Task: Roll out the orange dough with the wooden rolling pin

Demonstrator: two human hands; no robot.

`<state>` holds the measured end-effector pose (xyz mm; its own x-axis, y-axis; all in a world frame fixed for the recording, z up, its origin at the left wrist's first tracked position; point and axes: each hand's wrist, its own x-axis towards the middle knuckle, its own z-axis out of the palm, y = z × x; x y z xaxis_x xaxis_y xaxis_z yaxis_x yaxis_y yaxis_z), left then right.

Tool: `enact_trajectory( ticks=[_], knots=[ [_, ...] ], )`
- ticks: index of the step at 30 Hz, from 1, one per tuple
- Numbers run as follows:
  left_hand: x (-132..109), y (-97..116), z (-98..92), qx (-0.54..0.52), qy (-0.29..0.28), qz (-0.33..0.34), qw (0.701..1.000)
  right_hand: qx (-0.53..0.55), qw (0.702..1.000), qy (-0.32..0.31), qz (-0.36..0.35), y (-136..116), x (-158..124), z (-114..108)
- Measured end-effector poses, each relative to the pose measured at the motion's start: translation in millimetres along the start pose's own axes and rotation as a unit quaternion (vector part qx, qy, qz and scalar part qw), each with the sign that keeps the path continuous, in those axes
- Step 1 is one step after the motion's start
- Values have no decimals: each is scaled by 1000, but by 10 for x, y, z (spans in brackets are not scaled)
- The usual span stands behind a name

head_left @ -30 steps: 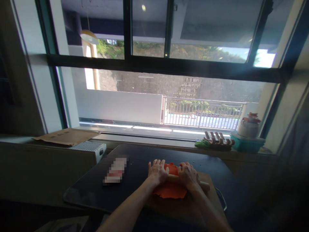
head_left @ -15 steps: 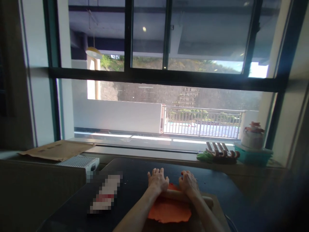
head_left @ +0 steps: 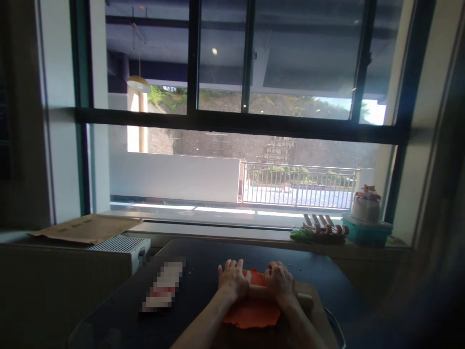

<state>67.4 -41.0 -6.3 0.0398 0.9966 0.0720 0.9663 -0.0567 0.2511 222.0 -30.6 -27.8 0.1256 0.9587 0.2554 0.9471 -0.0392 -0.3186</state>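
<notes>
A pale rolling pin (head_left: 257,291) lies across a thin, ragged-edged orange sheet (head_left: 252,314) that looks like clay or dough. My left hand (head_left: 233,279) is curved over the pin's left part, its fingers reaching past the far side. Farther right, my right hand (head_left: 280,280) bends its fingers over the pin. Both hands press from above, and the pin's left end is hidden. Its right end sticks out beyond my right wrist. Beneath the sheet is a brown board (head_left: 315,317), partly covered by my forearm.
The dark table (head_left: 203,257) carries a pixelated item (head_left: 163,286) on the left. Along the sill sit a brown paper bag (head_left: 85,228), a dark rack (head_left: 325,230), a green item (head_left: 301,234) and a teal box (head_left: 366,230) with a white jar (head_left: 365,208) on it. A window stands behind.
The rolling pin and both hands have come back slightly towards me over the orange sheet, baring more of its far part. My view has turned a little right.
</notes>
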Motion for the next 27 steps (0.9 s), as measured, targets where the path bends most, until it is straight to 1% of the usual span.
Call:
enact_trajectory(
  ticks=[6, 9, 12, 16, 23, 27],
  knots=[
    [201, 13, 10, 5, 5, -3, 1000, 4, 1000, 11, -11, 2, 157, -14],
    [314, 24, 17, 10, 7, -6, 1000, -1, 1000, 5, -17, 6, 267, 3],
    [363, 31, 16, 13, 9, -7, 1000, -1, 1000, -2, -17, 10, 328, 24],
    [299, 21, 23, 11, 10, -3, 1000, 1, 1000, -2, -13, 10, 274, 24],
    [48, -12, 45, 7, 17, 9, 1000, 8, 1000, 0, 1, -32, -48, -84],
    [0, -8, 33, 5, 15, 12, 1000, 9, 1000, 1, 2, -52, -115, -137]
  ],
)
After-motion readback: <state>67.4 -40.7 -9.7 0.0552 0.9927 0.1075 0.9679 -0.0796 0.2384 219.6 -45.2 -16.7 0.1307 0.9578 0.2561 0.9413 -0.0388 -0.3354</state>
